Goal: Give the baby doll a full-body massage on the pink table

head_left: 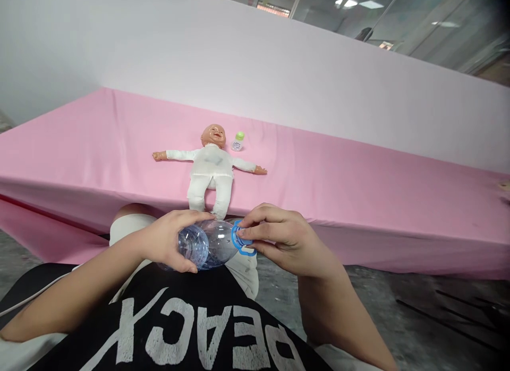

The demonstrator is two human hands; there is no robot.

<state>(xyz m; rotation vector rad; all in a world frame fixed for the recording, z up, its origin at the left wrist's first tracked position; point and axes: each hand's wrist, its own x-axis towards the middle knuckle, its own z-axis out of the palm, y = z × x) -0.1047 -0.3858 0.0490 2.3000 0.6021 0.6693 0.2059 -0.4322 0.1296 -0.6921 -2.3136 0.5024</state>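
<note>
My left hand grips the body of a clear blue-tinted plastic bottle held sideways above my lap. My right hand pinches the bottle's blue cap and handle ring at its neck. Ahead, a baby doll in white clothes lies on its back on the pink-covered table, arms spread, legs hanging over the front edge. A small bottle with a green cap stands beside the doll's head.
A pale backdrop sheet rises behind the table. The pink cloth hangs down over the table's front to a grey floor. My black shirt with white letters fills the bottom of the view.
</note>
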